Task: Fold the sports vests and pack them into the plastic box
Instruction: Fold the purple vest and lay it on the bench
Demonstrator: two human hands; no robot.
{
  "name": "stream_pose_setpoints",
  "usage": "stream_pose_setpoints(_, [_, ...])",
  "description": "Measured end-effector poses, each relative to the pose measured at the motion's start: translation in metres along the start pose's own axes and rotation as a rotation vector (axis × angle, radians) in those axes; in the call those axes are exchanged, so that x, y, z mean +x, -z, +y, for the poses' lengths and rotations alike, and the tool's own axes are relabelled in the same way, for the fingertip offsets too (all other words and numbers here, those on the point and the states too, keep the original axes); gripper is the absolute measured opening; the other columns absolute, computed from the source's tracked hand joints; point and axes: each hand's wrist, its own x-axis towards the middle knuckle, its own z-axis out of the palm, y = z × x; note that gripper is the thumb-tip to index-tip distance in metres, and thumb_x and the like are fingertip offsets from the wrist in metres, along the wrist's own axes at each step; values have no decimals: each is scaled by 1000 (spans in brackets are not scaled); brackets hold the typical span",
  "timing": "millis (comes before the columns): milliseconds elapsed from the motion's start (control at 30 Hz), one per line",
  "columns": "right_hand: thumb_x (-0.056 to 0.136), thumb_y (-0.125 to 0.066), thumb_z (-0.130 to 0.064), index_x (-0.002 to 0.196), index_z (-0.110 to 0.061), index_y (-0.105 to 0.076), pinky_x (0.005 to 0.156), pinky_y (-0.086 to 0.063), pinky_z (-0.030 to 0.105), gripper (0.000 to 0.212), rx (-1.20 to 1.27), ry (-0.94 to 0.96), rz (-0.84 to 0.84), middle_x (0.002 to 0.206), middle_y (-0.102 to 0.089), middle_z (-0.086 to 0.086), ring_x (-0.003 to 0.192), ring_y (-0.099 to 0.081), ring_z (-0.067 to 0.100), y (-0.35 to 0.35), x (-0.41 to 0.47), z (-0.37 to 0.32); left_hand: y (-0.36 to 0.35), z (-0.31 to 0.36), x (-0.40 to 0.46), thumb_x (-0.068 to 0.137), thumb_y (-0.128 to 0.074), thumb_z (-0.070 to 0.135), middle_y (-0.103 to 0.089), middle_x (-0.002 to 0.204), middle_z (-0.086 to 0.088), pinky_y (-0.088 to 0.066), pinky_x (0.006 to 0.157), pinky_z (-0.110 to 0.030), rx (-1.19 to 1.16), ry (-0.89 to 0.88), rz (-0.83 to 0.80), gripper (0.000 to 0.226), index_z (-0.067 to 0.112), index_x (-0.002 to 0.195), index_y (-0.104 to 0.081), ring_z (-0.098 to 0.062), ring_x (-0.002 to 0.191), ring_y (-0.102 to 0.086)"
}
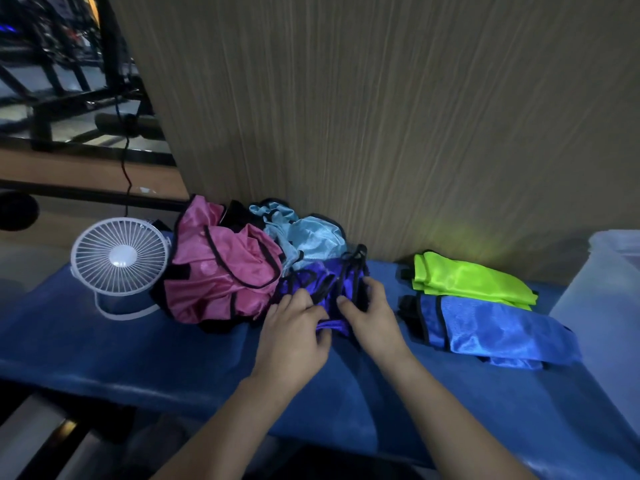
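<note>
pink vest (221, 271), purple vest (325, 282), lime vest (467, 278)

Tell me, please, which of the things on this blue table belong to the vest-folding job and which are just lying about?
Part of the job:
- purple vest, gripped by the left hand and right hand
- pink vest and light blue vest, unfolded
- green vest and blue vest, folded
- plastic box

Just lying about:
- white fan
- its black cable

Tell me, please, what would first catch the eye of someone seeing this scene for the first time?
Probably the crumpled heap of vests at the centre: a pink vest, a light blue vest, and a purple vest gripped by the left hand and right hand. To the right, a neon green vest and a blue vest lie folded; a white fan stands at left.
</note>
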Motion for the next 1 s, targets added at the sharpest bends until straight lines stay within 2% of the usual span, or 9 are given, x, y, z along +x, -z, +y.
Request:
stream_pose_setpoints(133, [87, -73, -26, 138, -26, -44, 100, -48, 36, 59, 83, -41, 42, 117, -67, 0, 105, -64, 19, 5, -6, 1, 22, 7, -15, 84, -61, 39, -44, 93, 12, -48, 76, -32, -156, -77, -256, 19, 28, 97, -69, -12, 89, -57])
stream_pose_setpoints(233, [84, -70, -5, 133, -23, -48, 80, -53, 35, 57, 121, -33, 27, 97, -69, 3, 79, -65, 15, 12, -12, 3, 33, 9, -27, 87, -63, 48, -48, 86, 18, -43, 71, -22, -241, -119, -393, 26, 32, 107, -68, 2, 79, -53])
stream_pose_setpoints(333, [82, -64, 9, 123, -23, -54, 71, -52, 25, 53, 148, 25, -36, 94, -69, 4, 71, -63, 6, 22, -23, 2, 41, 13, -35, 86, -58, 53, -57, 77, 23, -40, 65, -16, -356, -114, -338, 28, 38, 108, -66, 10, 67, -51])
stream_pose_setpoints(433, [81, -64, 13, 120, -18, -55, 76, -52, 20, 51, 103, 87, -86, 101, -69, 5, 78, -65, 2, 33, -37, 5, 45, 5, -38, 88, -63, 39, -51, 85, 18, -40, 70, -14, -391, -86, -86, 18, 37, 106, -67, 6, 77, -52])
stream_pose_setpoints(500, [81, -67, 11, 121, -16, -55, 81, -55, 26, 49, 90, 103, -119, 104, -69, 7, 86, -67, 7, 41, -45, 8, 45, -6, -38, 86, -68, 40, -46, 103, 20, -43, 87, -17, -354, -47, -34, 34, 38, 119, -62, 2, 98, -51])
stream_pose_setpoints(567, [80, -73, 4, 119, -20, -55, 87, -56, 36, 49, 79, 101, -139, 104, -71, 5, 89, -68, 12, 49, -53, 11, 43, -15, -39, 81, -77, 41, -40, 124, 18, -36, 105, -20, -373, 4, -132, 64, 34, 139, -51, -1, 119, -44])
stream_pose_setpoints(700, [75, -78, -32, 115, -30, -51, 80, -56, 48, 49, -127, 105, -87, 84, -69, 1, 76, -64, 16, 68, -68, 13, 38, -18, -41, 75, -82, 48, -38, 137, 20, -28, 112, -20, -419, 63, -274, 95, 31, 154, -32, 0, 131, -37])
stream_pose_setpoints(833, [86, -68, -45, 117, -26, -51, 71, -51, 39, 40, -588, 275, 151, 82, -55, -12, 81, -61, 19, 82, -81, 8, 44, -21, -36, 67, -63, 75, -53, 118, 21, -40, 106, -31, -382, 32, -255, 84, 36, 141, -53, -4, 114, -50])
stream_pose_setpoints(1000, [89, -71, -31, 108, -22, -67, 70, -44, 26, 22, -446, 429, 51, 83, -47, -11, 72, -52, 6, 72, -77, 1, 51, -23, -34, 71, -60, 68, -57, 96, 25, -43, 97, -35, -414, 17, -168, 54, 43, 119, -66, 6, 100, -55])
